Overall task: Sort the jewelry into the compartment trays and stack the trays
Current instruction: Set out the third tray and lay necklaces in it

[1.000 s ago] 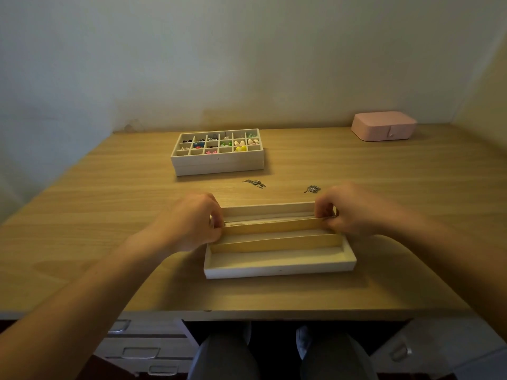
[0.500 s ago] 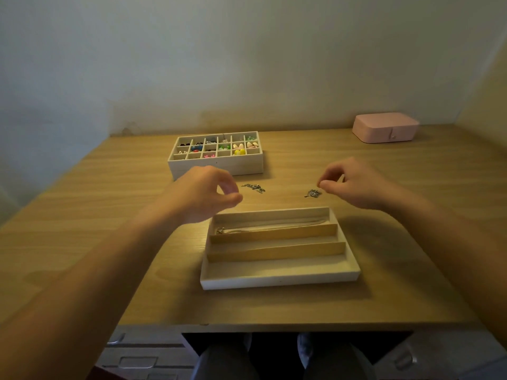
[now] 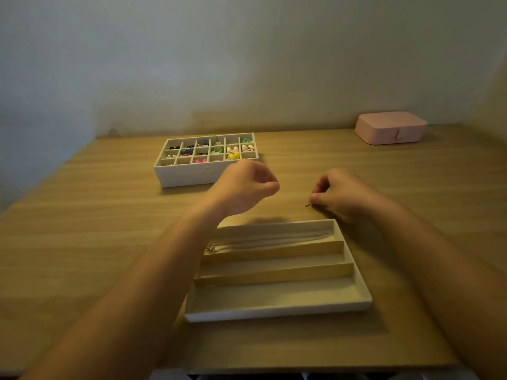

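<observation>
A cream tray [image 3: 277, 308] with three long compartments lies close to me. A thin silver necklace [image 3: 263, 241] lies in its far compartment. My right hand [image 3: 345, 194] is on the table just beyond the tray's far right corner and pinches a small silver jewelry piece [image 3: 309, 204]. My left hand [image 3: 247, 189] hovers beyond the tray's far left part with its fingers curled and thumb against the forefinger. It hides the spot where another silver piece lay, so whether it holds anything is unclear. A grid tray [image 3: 175, 171] with colourful earrings sits stacked on another tray at the back.
A closed pink jewelry box [image 3: 391, 127] stands at the back right against the wall. The wooden table [image 3: 82, 229] reaches the wall behind and its front edge runs just below the long tray.
Both hands left the long tray, where they had laid the necklace, and moved away from me. The right hand dropped onto the small silver piece; the left now covers the other one.
</observation>
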The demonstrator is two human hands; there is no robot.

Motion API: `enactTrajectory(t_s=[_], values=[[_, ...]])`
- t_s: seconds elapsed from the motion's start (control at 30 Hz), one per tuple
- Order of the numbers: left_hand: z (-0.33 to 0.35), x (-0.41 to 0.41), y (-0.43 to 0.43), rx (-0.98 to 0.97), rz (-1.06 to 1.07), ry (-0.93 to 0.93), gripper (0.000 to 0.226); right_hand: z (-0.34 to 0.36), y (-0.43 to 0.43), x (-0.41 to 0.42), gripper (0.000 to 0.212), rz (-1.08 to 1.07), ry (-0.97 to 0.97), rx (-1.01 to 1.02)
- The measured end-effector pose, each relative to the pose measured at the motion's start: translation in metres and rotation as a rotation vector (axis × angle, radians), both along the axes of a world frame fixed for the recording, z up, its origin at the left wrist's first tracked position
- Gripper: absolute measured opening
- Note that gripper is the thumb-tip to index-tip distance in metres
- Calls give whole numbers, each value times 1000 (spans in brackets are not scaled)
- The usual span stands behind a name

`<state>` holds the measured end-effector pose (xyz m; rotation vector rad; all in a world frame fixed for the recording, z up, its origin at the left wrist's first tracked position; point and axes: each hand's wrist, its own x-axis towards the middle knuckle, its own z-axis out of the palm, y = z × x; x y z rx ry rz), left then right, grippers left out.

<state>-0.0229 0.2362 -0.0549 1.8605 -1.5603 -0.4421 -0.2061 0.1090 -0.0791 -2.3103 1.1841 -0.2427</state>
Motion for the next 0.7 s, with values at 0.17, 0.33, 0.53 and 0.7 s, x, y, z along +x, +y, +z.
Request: enactTrajectory(t_s=[0.17,0.33,0.53,0.7], values=[[-7,4,2,-167,-24,43,20,26,15,4,11,94,-516,255],[-7,3,10,-161,-130,306,43,28,38,20,18,137,-782,531],[-12,0,21,-258,-75,255,31,19,49,25,23,124,-882,504],[-15,5,26,-265,-74,279,22,12,51,25,8,112,-887,401]])
